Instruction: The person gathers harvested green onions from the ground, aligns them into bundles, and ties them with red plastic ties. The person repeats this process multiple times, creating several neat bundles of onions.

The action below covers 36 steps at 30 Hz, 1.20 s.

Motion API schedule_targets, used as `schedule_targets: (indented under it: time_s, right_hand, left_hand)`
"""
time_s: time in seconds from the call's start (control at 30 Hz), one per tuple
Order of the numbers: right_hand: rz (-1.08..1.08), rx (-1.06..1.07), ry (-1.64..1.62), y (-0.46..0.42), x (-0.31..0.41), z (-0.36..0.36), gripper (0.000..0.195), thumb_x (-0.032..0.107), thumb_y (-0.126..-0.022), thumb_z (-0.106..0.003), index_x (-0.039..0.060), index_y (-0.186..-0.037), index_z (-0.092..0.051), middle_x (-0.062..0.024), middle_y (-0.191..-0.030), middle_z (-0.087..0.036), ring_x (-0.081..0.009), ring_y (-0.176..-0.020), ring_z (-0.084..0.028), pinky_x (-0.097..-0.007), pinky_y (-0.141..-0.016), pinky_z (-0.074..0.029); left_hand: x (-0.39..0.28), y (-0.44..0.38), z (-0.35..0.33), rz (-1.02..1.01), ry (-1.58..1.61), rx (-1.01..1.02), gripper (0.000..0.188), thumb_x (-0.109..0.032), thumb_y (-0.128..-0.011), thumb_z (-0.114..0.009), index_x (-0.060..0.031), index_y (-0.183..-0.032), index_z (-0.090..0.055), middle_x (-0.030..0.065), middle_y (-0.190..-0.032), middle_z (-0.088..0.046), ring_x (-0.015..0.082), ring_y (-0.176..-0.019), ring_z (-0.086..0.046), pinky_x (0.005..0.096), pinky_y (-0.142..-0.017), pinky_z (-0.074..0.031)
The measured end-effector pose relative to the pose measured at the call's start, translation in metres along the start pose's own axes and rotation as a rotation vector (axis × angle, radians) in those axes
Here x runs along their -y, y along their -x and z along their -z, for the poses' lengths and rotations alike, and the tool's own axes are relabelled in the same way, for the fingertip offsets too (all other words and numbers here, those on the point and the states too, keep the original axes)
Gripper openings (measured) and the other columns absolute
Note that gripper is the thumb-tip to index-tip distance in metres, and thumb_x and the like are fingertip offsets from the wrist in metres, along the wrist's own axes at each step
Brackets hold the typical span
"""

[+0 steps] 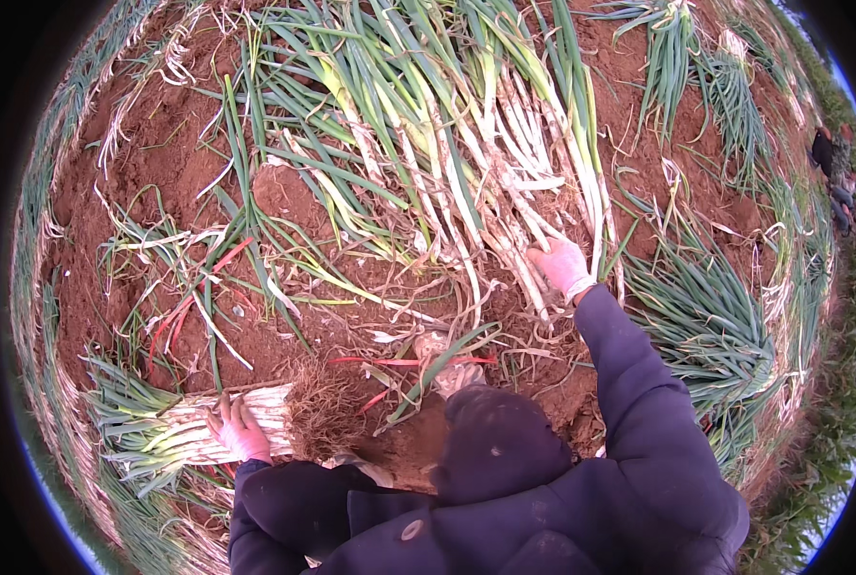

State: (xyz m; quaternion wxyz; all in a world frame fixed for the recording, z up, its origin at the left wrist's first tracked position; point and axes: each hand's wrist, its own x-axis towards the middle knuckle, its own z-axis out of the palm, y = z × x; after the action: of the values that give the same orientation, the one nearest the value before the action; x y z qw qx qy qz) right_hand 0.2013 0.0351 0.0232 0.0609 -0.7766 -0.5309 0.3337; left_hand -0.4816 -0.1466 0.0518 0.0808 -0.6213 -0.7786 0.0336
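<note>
My left hand (240, 431), in a pale pink glove with soiled fingertips, lies over a thick bundle of green onions (191, 431) with its fingers bent across the white stalks. The bundle's brown root mass (324, 410) points to the right and its green leaves to the left. My right hand (563, 267), gloved too, has its fingers around white onion stalks (525, 208) at the lower right of a large loose heap of green onions (428, 122). How many stalks it holds is hidden by the hand.
Red tie strips (176, 323) and loose leaves litter the brown soil (162, 165). More onion bundles lie at right (715, 323) and upper right (665, 50). Long onion rows (32, 237) run along the left. Other people (834, 169) are at the far right edge.
</note>
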Motion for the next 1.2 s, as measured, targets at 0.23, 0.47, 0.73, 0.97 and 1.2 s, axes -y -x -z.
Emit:
schedule_targets:
  time_s: [0.23, 0.47, 0.73, 0.97, 1.2]
  right_hand:
    - [-0.04, 0.015, 0.253, 0.03, 0.012, -0.011, 0.056, 0.058, -0.084, -0.071, 0.0094, -0.113, -0.072, -0.0195, -0.104, -0.075, -0.0365, -0.103, -0.071, -0.0483, -0.09, -0.054]
    - [0.058, -0.1, 0.095, 0.032, 0.002, 0.037, 0.043, 0.043, -0.092, -0.065, 0.0086, -0.117, -0.073, -0.021, -0.106, -0.074, -0.0405, -0.103, -0.069, -0.048, -0.092, -0.053]
    - [0.08, 0.389, -0.214, 0.036, 0.064, 0.221, 0.032, 0.033, -0.091, -0.073, 0.0034, -0.102, -0.069, 0.0014, -0.072, -0.061, -0.0074, -0.055, -0.054, -0.0256, -0.05, -0.044]
    - [0.039, -0.124, -0.454, 0.079, -0.011, 0.262, 0.027, 0.018, -0.082, -0.08, 0.0008, -0.101, -0.071, -0.0002, -0.077, -0.066, -0.0096, -0.065, -0.06, -0.0259, -0.064, -0.049]
    - [-0.439, -0.08, 0.126, 0.073, -0.148, 0.009, 0.052, 0.047, -0.076, -0.079, 0.0037, -0.103, -0.074, -0.0237, -0.103, -0.074, -0.0407, -0.103, -0.07, -0.0492, -0.092, -0.054]
  left_hand:
    - [0.002, 0.004, 0.003, -0.007, -0.017, 0.003, 0.024, -0.024, -0.099, -0.06, -0.0144, -0.113, -0.077, 0.0002, -0.145, -0.062, 0.0453, -0.144, -0.04, 0.0543, -0.124, -0.025]
    - [0.006, 0.001, -0.002, -0.029, -0.044, 0.018, 0.025, -0.027, -0.099, -0.059, -0.0172, -0.114, -0.076, -0.0022, -0.145, -0.062, 0.0457, -0.14, -0.042, 0.0557, -0.122, -0.028]
    - [0.022, -0.003, -0.013, 0.02, -0.106, 0.14, 0.027, -0.031, -0.101, -0.058, -0.0214, -0.117, -0.077, -0.0045, -0.147, -0.061, 0.0446, -0.142, -0.042, 0.0513, -0.123, -0.029]
    - [0.015, -0.016, -0.001, 0.051, -0.081, 0.295, 0.028, -0.032, -0.099, -0.06, -0.0239, -0.12, -0.077, -0.0043, -0.147, -0.06, 0.0464, -0.141, -0.043, 0.051, -0.123, -0.031]
    - [0.028, -0.016, 0.004, 0.07, -0.033, 0.342, 0.026, -0.029, -0.095, -0.065, -0.0248, -0.117, -0.078, -0.0049, -0.146, -0.061, 0.0478, -0.143, -0.04, 0.0536, -0.122, -0.031]
